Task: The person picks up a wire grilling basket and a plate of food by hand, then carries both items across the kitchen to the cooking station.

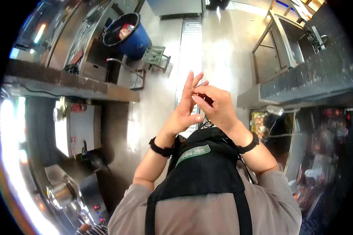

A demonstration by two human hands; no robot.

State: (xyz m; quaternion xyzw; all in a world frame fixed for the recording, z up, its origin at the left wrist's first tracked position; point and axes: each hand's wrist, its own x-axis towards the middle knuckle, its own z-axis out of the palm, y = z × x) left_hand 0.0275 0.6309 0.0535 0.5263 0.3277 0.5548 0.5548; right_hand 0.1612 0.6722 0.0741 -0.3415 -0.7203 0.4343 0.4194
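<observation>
The black cloth apron [208, 172] hangs on the person's chest, just below the two raised hands, and is the thing nearest them. It looks soft, light and limp, unlikely to slip or break; its black shoulder straps [244, 213] or the bib's edge would give the surest hold. Its long axis runs forward from the chest toward the waist, while the green rectangular label [193, 154] with white characters sits aslant. Above it, the left hand [183, 115] points forward, fingers extended and slightly spread, thumb out sideways, holding nothing visible. The right hand [220, 105] is curled against the left fingers, thumb and forefinger close together; whether something thin lies between them cannot be told. Beyond lies the pale tiled floor [157, 109], with a round blue plastic bin [135, 44] farther off.
</observation>
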